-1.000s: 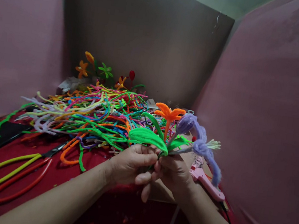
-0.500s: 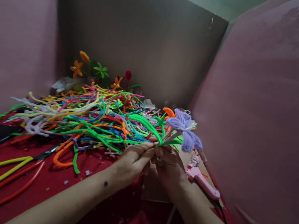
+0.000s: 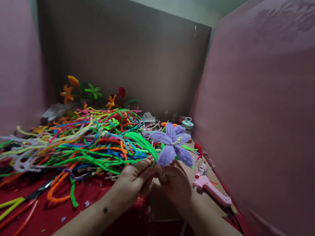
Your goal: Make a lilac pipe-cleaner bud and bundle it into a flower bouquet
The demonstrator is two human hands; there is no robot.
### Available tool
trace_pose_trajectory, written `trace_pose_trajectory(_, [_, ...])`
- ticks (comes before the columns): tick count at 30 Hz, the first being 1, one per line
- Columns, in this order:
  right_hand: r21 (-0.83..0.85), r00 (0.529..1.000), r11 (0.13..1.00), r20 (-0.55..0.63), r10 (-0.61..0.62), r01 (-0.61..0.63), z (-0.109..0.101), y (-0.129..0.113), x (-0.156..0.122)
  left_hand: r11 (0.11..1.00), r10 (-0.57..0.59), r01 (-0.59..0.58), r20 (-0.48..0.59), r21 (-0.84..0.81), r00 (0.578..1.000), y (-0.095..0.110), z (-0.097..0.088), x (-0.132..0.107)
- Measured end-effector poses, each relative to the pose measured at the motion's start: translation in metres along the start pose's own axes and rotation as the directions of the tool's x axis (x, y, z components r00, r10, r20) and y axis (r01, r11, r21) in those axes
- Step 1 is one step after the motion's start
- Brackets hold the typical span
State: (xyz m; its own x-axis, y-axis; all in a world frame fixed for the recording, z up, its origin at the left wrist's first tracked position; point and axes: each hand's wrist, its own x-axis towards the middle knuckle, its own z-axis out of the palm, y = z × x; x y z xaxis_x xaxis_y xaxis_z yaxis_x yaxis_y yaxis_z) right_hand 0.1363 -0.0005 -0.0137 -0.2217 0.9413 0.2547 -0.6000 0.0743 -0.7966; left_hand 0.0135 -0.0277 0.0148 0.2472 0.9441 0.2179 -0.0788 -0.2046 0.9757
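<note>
A purple pipe-cleaner flower [image 3: 173,143] with pale stamens faces me, its petals spread above my fingers. Long green pipe-cleaner leaves [image 3: 140,142] stick out to the left of it. My left hand [image 3: 137,175] is closed, thumb and fingers pinching the base of the leaves. My right hand [image 3: 173,182] is closed beside it, just under the bloom, around the stem. The fingertips of both hands meet there, and the flower's lower end is hidden by them.
A big heap of coloured pipe cleaners [image 3: 83,143] lies to the left. Scissors [image 3: 16,207] rest at front left. A pink glue gun [image 3: 212,190] lies on cardboard [image 3: 162,208] at right. Finished flowers [image 3: 67,93] and a pale green container [image 3: 187,125] stand at the back.
The flower has turned from a side view to face me, and its head sits further left. Both hands keep their grip. My view has shifted, so the surroundings appear lower and further left.
</note>
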Motion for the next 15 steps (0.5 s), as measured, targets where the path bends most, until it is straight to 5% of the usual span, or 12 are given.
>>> trace_pose_trajectory(3, [0.013, 1.0, 1.0, 0.014, -0.009, 0.009, 0.006, -0.005, -0.001, 0.997, -0.045, 0.045, 0.01, -0.062, 0.999, -0.002, -0.003, 0.0])
trace_pose_trajectory(8, [-0.101, 0.98, 0.994, 0.2, -0.008, 0.029, 0.012, -0.019, -0.005, 0.944, -0.136, 0.155, 0.084, -0.291, 0.987, -0.003, -0.006, 0.0])
trace_pose_trajectory(15, [-0.169, 0.96, 0.971, 0.251, -0.122, 0.167, 0.009, -0.025, -0.002, 0.859, -0.143, 0.238, 0.234, -0.454, 0.962, -0.005, -0.008, 0.0])
